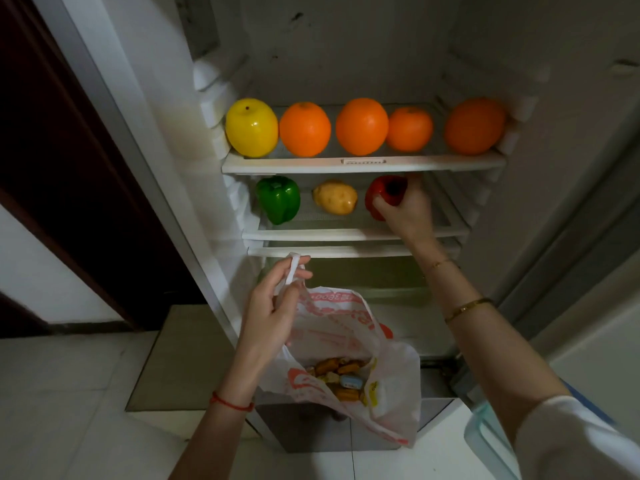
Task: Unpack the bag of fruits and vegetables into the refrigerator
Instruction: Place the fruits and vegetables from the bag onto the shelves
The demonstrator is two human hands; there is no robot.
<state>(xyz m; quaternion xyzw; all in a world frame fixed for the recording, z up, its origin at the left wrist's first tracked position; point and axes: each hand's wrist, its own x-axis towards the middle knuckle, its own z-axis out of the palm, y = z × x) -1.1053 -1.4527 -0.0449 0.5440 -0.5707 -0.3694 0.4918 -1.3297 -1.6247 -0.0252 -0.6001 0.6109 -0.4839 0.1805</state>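
Nearest the camera, the bag (349, 368), a thin white plastic carrier w/ red print, hangs open in front of the fridge. The left hand (273, 313) is pinched closed on one bag handle (293, 268), holding the mouth up. Inside the bag: small brownish pieces (341, 372) plus one pale blue bit, too small to ID. A red shape shows thru the plastic at the bag's far edge, maybe more produce; can't tell.

Writing: red characters and what looks like digits along the bag's upper rim, upside-down and blurred, not readable. A yellow sticker at the bag's rt side, text illegible. No brand can be read.

Further in, the right hand (405, 209) is wrapped around a red pepper (384, 197) at the rt end of the lower shelf (346, 233); the pepper looks to be on or just above the shelf. On the same shelf: a potato (335, 197) mid, a green pepper (278, 199) left, all apart from each other.

Farthest, the upper shelf (363, 164) carries a yellow fruit (251, 128) at left, then four oranges (362, 126) in a row.

Step in hand, by my read: placing the red pepper, so unpacking is well along. Next move prob calls for letting go once the pepper sits steady, then the rt hand back down into the bag while the left keeps the mouth open. Space left on the lower shelf is tight.
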